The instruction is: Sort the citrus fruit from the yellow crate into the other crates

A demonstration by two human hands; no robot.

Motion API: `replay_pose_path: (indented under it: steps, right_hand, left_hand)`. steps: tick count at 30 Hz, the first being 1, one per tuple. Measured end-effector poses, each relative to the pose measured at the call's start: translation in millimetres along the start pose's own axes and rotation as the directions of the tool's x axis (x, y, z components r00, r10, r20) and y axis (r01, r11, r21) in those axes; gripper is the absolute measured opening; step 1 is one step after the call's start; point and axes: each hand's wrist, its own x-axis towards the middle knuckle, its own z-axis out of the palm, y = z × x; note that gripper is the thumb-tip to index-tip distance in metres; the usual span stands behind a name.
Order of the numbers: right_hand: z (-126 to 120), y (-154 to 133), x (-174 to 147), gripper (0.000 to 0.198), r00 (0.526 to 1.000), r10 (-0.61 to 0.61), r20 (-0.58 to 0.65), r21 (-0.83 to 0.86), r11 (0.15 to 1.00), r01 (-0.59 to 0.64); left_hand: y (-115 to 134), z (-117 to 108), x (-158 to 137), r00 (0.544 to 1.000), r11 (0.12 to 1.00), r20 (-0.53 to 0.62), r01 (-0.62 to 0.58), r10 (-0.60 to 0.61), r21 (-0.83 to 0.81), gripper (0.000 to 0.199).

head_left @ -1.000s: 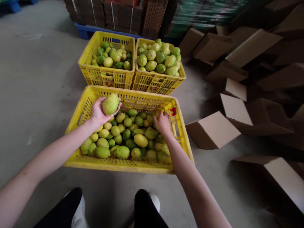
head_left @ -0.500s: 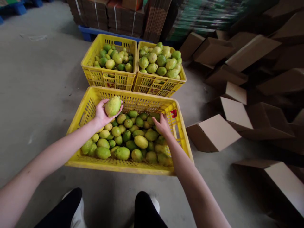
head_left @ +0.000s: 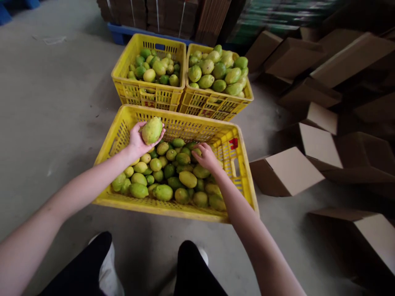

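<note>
Watching through the head view, I have my left grip (head_left: 138, 139) cupped around one large yellow-green fruit (head_left: 152, 130) over the near yellow crate (head_left: 185, 211), while my right grip (head_left: 207, 157) curls at the fruit pile (head_left: 188, 179) inside, whether holding any I cannot tell.

The grey floor (head_left: 68, 94) bears yellow crates (head_left: 173, 210) and cardboard boxes (head_left: 294, 169).

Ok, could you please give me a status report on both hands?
Left hand holding one fruit. Right hand at pile in near crate. Nothing visibly in the way.
</note>
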Motion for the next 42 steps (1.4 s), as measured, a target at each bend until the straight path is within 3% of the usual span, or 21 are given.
replay_pose_path:
  steps: [5, 9, 11, 17, 19, 21, 22, 23, 25, 26, 28, 29, 31, 34, 36, 39, 42]
  right_hand:
    - [0, -5, -3, 0.037, 0.979, -0.058, 0.195, -0.116, 0.99, 0.082]
    - [-2, -14, -7, 0.085, 0.955, -0.082, 0.284, -0.143, 0.982, 0.127]
    - [1, -21, -8, 0.096, 0.955, -0.07, 0.288, -0.164, 0.979, 0.122]
    - [16, -39, -10, 0.056, 0.958, 0.082, 0.275, -0.324, 0.946, 0.012]
    - [15, -38, -7, 0.046, 0.963, 0.143, 0.227, -0.202, 0.974, -0.097]
    - [8, -37, -2, 0.039, 0.966, 0.206, 0.159, 0.092, 0.971, -0.222]
    - [2, -37, 1, 0.039, 0.962, 0.241, 0.127, 0.299, 0.915, -0.269]
    - [-4, -39, 5, 0.039, 0.955, 0.278, 0.099, 0.518, 0.806, -0.288]
    - [-21, -48, 12, 0.039, 0.946, 0.32, 0.057, 0.861, 0.464, -0.209]
    - [-31, -55, 15, 0.04, 0.949, 0.312, 0.039, 0.95, 0.282, -0.132]
    - [-50, -72, 20, 0.041, 0.973, 0.231, -0.001, 1.0, -0.002, 0.002]
    - [-60, -80, 22, 0.043, 0.985, 0.172, -0.021, 0.995, -0.096, 0.038]
    - [-73, -95, 21, 0.047, 0.995, 0.084, -0.057, 0.978, -0.197, 0.072]
    - [-77, -106, 12, 0.047, 0.991, 0.091, -0.098, 0.979, -0.172, 0.112]
    - [-70, -107, 3, 0.051, 0.981, 0.157, -0.115, 0.989, -0.074, 0.128]
    - [-56, -102, -11, 0.059, 0.949, 0.246, -0.197, 0.972, 0.172, 0.157]
    - [-45, -97, -16, 0.055, 0.916, 0.259, -0.306, 0.905, 0.377, 0.196]
  left_hand:
    - [-1, 3, 0, 1.0, 1.0, -0.02, 0.007, -0.007, 0.008, 0.045]
    - [-1, 4, -3, 1.0, 1.0, -0.001, 0.025, -0.025, 0.008, 0.045]
    - [1, 3, -4, 0.999, 0.999, 0.028, 0.045, -0.045, 0.021, 0.046]
    - [2, 1, -6, 0.996, 0.998, 0.067, 0.061, -0.062, 0.017, 0.06]
    - [-1, 1, -6, 0.996, 0.998, 0.064, 0.059, -0.057, -0.032, 0.063]
    - [-4, 1, -6, 0.995, 0.993, 0.065, 0.079, -0.074, -0.086, 0.066]
    - [-5, 2, -7, 0.994, 0.989, 0.069, 0.095, -0.088, -0.109, 0.068]
    - [-6, 2, -8, 0.992, 0.985, 0.075, 0.115, -0.106, -0.126, 0.07]
    - [-6, 3, -10, 0.983, 0.976, 0.093, 0.17, -0.158, -0.133, 0.07]
    - [-5, 4, -11, 0.977, 0.971, 0.102, 0.202, -0.19, -0.126, 0.068]
    - [-5, 6, -13, 0.964, 0.962, 0.108, 0.253, -0.242, -0.105, 0.06]
    - [-5, 7, -13, 0.962, 0.961, 0.108, 0.26, -0.25, -0.092, 0.055]
    - [-7, 8, -13, 0.971, 0.975, 0.11, 0.219, -0.213, -0.043, 0.046]
    - [-10, 8, -10, 0.988, 0.988, 0.142, 0.033, -0.055, 0.152, 0.031]
    - [-10, 6, -9, 0.979, 0.935, 0.197, -0.122, 0.057, 0.333, 0.053]
    - [-7, 4, -10, 0.916, 0.749, 0.34, -0.377, 0.214, 0.544, 0.081]
    - [-5, 3, -12, 0.815, 0.499, 0.496, -0.576, 0.299, 0.648, 0.078]
